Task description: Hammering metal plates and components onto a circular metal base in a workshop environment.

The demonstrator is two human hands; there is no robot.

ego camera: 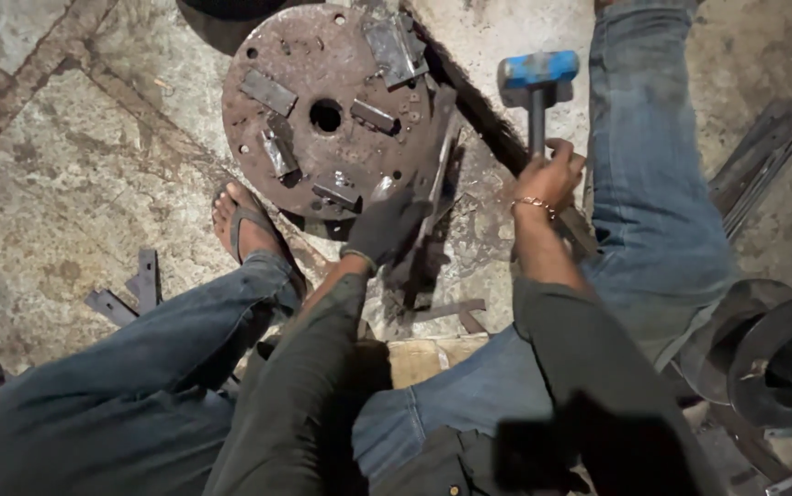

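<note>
A rusty round steel plate (322,64) with a centre hole and several small welded blocks lies on the concrete floor ahead of me. My left hand (385,225), in a dark glove, grips a flat metal strip (440,161) standing against the plate's right edge. My right hand (550,176), bare with a wrist chain, is closed on the handle of a hammer with a blue head (537,71), raised to the right of the strip.
My legs in blue jeans spread to both sides, a sandalled foot (247,228) by the plate. Loose metal strips (131,292) lie at left, long bars (759,170) at right, dark round discs (786,358) at lower right. A wooden block (424,358) sits under me.
</note>
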